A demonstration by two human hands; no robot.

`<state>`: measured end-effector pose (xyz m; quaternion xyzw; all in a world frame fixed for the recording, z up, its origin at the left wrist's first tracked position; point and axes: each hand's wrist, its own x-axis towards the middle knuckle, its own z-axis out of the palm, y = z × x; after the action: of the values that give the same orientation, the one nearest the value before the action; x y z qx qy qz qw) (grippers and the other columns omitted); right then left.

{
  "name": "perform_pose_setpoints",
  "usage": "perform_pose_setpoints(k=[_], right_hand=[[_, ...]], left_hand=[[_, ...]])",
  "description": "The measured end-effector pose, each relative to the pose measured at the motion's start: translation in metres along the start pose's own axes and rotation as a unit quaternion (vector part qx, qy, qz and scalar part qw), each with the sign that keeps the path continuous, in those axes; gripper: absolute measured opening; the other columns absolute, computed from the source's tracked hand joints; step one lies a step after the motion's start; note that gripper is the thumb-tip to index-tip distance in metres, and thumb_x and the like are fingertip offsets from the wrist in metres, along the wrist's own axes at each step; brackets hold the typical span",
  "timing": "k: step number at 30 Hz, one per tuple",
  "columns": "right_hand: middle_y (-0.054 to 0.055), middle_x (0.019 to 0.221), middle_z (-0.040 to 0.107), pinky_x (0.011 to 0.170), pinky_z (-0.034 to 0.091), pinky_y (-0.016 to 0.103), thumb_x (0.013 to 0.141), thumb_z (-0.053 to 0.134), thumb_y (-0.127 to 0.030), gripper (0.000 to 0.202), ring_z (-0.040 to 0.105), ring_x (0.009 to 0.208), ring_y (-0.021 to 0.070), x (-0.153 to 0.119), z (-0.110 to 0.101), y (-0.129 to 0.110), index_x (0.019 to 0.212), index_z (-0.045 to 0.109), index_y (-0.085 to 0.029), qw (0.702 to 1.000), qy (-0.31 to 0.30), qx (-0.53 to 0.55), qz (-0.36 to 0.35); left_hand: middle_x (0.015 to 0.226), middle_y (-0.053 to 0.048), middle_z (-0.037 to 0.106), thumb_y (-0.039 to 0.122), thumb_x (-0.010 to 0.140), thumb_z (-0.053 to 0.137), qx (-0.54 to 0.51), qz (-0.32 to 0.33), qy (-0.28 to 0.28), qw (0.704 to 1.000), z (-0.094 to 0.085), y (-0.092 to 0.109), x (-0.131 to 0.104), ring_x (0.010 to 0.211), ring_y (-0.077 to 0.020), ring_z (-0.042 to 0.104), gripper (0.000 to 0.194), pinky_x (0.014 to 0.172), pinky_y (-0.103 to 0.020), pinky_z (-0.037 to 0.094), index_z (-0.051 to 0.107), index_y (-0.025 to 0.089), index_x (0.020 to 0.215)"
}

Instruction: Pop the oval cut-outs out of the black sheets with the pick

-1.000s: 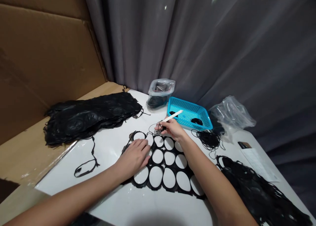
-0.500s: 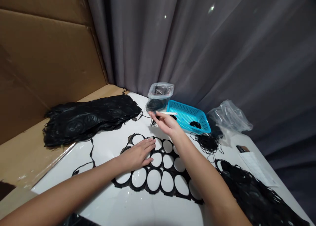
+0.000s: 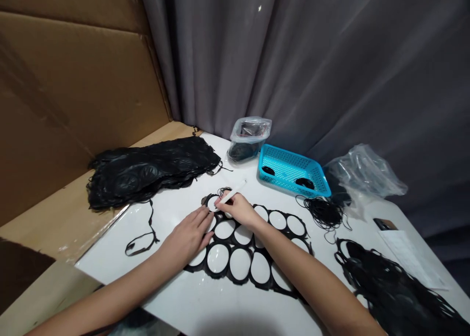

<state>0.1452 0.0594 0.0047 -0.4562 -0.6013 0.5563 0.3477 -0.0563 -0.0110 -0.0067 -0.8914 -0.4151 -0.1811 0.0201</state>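
Observation:
A black sheet with rows of oval holes point(image 3: 230, 245) lies flat on the white table point(image 3: 205, 302). My left hand point(image 3: 190, 232) rests on the sheet's left side, palm down with its fingers stretched out. My right hand point(image 3: 235, 210) is closed round a slim white pen-like stick point(image 3: 235, 191), which slants up to the right. Its fingers are at the upper left of the sheet, by a hole near my left fingertips. The stick's lower end is hidden by the fingers. A small tangle of black cord point(image 3: 223, 191) sits just behind that hand.
Stacked black sheets point(image 3: 154, 169) lie at the back left beside a cardboard wall point(image 3: 73, 96). Behind stand a clear plastic bag point(image 3: 249, 138) and a blue basket point(image 3: 293, 172) holding black coils. Black cord point(image 3: 325, 212), another bag point(image 3: 367, 172), paper point(image 3: 407, 257) and a black pile point(image 3: 400, 287) are on the right.
My right hand has come down and left with the white stick, from above the sheet to its upper left holes. My left hand stays on the sheet. The view has shifted slightly left.

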Motion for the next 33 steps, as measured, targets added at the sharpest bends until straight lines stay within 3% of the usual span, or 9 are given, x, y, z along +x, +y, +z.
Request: perform_pose_setpoints(k=[5,10,18,27,30,33], right_hand=[[0.000,0.085,0.067,0.069,0.048,0.026,0.081,0.064,-0.023,0.003,0.060,0.074,0.0150,-0.009,0.003,0.004,0.081,0.062,-0.020,0.993,-0.005,-0.093,-0.069],[0.000,0.083,0.065,0.072,0.046,0.027,0.084,0.064,-0.022,0.010,0.060,0.078,0.0166,-0.009,0.007,0.004,0.075,0.060,-0.020,0.980,0.025,-0.163,-0.108],[0.002,0.089,0.063,0.080,0.045,0.030,0.090,0.059,-0.015,0.016,0.060,0.085,0.0174,-0.016,0.007,0.002,0.075,0.056,-0.021,0.957,0.002,-0.218,-0.191],[0.002,0.091,0.065,0.082,0.047,0.030,0.089,0.061,-0.013,0.017,0.062,0.088,0.0174,-0.015,0.007,0.004,0.075,0.055,-0.021,0.963,0.003,-0.199,-0.181],[0.004,0.089,0.063,0.081,0.046,0.032,0.092,0.055,-0.012,0.018,0.059,0.088,0.0193,-0.016,0.006,0.002,0.076,0.053,-0.021,0.943,-0.024,-0.257,-0.213],[0.006,0.090,0.062,0.081,0.044,0.035,0.092,0.055,-0.015,0.012,0.053,0.087,0.0226,-0.016,0.005,-0.001,0.082,0.053,-0.021,0.896,-0.083,-0.348,-0.264]], left_hand=[[0.138,-0.020,0.060,0.036,0.105,0.041,0.014,0.001,0.000,1.000,0.005,0.003,-0.004,0.132,-0.0321,0.054,0.045,0.110,-0.046,0.045,0.053,0.009,0.139],[0.138,-0.019,0.060,0.034,0.104,0.042,0.007,-0.003,0.004,1.000,0.008,0.004,-0.004,0.133,-0.0314,0.054,0.044,0.112,-0.046,0.043,0.052,0.011,0.140],[0.135,-0.017,0.063,0.028,0.103,0.043,0.012,0.011,0.005,1.000,0.005,0.006,-0.001,0.134,-0.0307,0.053,0.041,0.113,-0.045,0.042,0.053,0.009,0.139],[0.125,-0.012,0.066,0.020,0.100,0.045,-0.047,0.027,0.007,0.999,0.001,0.005,0.003,0.123,-0.0275,0.059,0.032,0.109,-0.047,0.046,0.057,0.016,0.130],[0.125,-0.012,0.065,0.019,0.099,0.045,-0.067,0.025,0.006,0.997,-0.002,0.004,0.005,0.121,-0.0270,0.059,0.031,0.108,-0.046,0.047,0.057,0.016,0.128],[0.125,-0.013,0.065,0.019,0.099,0.046,-0.084,0.020,-0.006,0.996,-0.006,0.004,0.007,0.118,-0.0266,0.061,0.028,0.107,-0.046,0.049,0.058,0.016,0.124]])
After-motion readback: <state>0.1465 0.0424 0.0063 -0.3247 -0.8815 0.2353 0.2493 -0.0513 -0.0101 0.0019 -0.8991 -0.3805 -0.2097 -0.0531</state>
